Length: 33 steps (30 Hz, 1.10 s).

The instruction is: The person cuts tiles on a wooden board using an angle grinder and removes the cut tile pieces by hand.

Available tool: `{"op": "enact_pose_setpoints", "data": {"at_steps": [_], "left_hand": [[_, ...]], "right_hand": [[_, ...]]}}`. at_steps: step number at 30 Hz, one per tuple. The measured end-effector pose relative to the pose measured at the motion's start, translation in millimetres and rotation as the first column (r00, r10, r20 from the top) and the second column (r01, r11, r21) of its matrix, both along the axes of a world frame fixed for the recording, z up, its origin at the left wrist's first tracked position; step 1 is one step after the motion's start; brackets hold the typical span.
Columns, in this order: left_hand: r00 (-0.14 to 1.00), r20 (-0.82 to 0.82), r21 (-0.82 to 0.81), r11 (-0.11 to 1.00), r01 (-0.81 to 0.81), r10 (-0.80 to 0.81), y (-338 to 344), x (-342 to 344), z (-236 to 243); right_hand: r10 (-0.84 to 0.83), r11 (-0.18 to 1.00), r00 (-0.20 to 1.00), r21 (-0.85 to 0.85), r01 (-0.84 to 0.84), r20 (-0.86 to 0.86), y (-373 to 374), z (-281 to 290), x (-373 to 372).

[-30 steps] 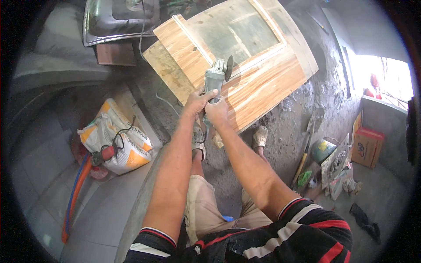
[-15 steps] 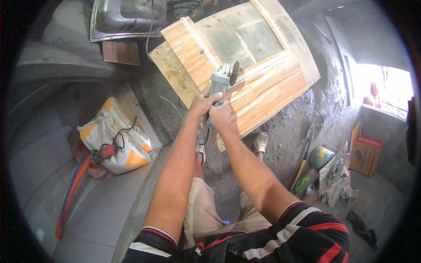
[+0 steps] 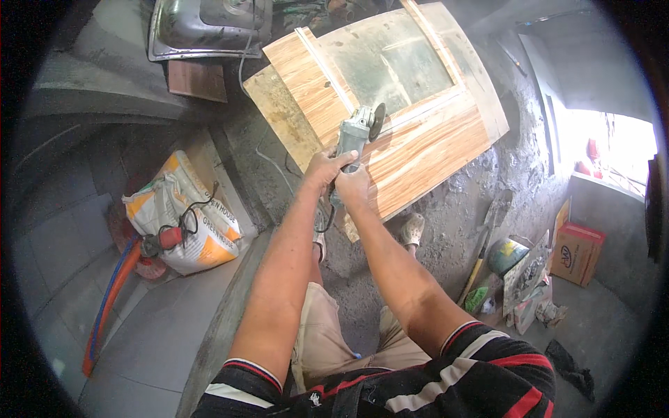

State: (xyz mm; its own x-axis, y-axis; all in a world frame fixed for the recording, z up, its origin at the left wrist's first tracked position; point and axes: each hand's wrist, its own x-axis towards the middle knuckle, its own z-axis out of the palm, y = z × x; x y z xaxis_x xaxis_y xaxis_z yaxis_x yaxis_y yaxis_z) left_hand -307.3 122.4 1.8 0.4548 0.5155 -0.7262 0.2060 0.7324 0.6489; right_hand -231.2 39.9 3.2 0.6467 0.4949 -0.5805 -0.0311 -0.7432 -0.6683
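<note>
Both of my hands grip a grey angle grinder point(image 3: 356, 126). My left hand point(image 3: 325, 166) wraps its body, thumb across it; my right hand point(image 3: 352, 184) is closed round the rear end, where a black cord hangs. The disc point(image 3: 378, 120) stands on the right of the grinder head, over a wood-grain panel point(image 3: 425, 143); whether it touches is unclear. The panel, a dull greenish sheet point(image 3: 411, 66) and pale strips point(image 3: 437, 43) lie on a larger stained board point(image 3: 268, 104). Faint haze hangs near the disc.
Bags point(image 3: 198, 244) with a red power tool point(image 3: 167, 237) and an orange-blue hose point(image 3: 110, 299) lie left. A steel sink point(image 3: 167, 31) is top left. A shovel point(image 3: 495, 209), bucket point(image 3: 505, 254) and carton point(image 3: 577, 252) stand right, below a bright opening. My feet stand on rough, dirty floor.
The grinder and both hands have moved slightly right in view, along with the board and most surroundings. A pale haze has appeared around the disc. The grip is the same.
</note>
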Motion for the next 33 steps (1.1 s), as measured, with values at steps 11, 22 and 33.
{"op": "enact_pose_setpoints", "data": {"at_steps": [11, 22, 33], "left_hand": [[0.999, 0.000, -0.030, 0.999, -0.042, 0.042, -2, 11, 1], [0.999, -0.006, -0.005, 0.999, -0.048, 0.048, 0, 8, -4], [0.998, 0.007, -0.010, 0.998, -0.061, 0.061, -2, 10, 3]], "right_hand": [[0.003, 1.000, 1.000, -0.006, -0.003, 0.022, -7, -18, 9], [0.010, 0.999, 1.000, -0.031, -0.009, 0.009, -7, -28, 7], [0.004, 0.999, 1.000, -0.043, -0.003, 0.015, -8, -20, 7]]}}
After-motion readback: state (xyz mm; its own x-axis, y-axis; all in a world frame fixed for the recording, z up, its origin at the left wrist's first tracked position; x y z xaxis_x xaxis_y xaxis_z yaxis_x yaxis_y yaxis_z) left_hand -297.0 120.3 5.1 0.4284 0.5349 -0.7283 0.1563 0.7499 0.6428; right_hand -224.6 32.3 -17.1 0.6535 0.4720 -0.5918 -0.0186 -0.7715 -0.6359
